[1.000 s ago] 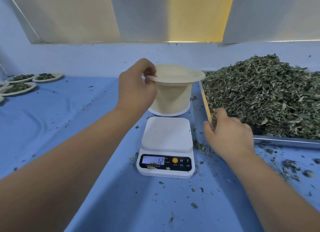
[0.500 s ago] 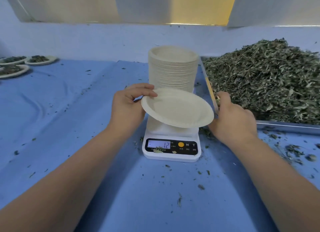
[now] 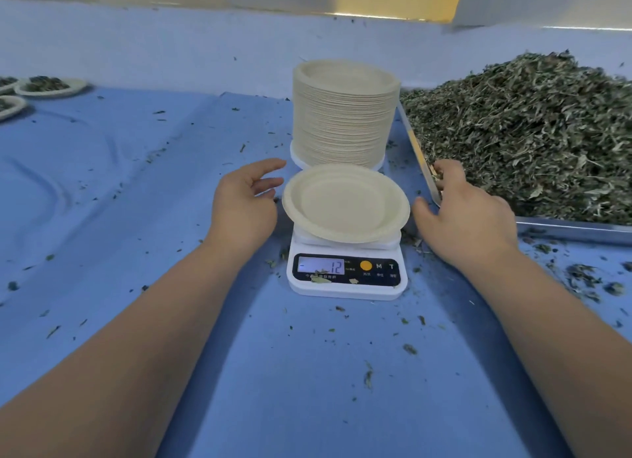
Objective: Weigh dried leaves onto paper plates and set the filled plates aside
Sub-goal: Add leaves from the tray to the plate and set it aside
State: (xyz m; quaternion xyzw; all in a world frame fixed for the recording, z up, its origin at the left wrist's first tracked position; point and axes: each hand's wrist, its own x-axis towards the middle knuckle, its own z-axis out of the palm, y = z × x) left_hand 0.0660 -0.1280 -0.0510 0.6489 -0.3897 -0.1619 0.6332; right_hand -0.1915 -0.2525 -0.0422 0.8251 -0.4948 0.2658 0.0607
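An empty cream paper plate lies on the white digital scale, whose display reads 12 with a minus sign. My left hand hovers just left of the plate, fingers spread, holding nothing. My right hand rests at the near left corner of the metal tray, its fingertips in the big heap of dried green leaves. Whether it grips any leaves is hidden. A tall stack of paper plates stands behind the scale.
Filled plates of leaves sit at the far left of the blue cloth-covered table. Leaf crumbs are scattered around the scale and below the tray. A pale wall rises behind the table.
My left hand took a plate off the stack, lowered it onto the scale and let go. My right hand stayed at the tray corner.
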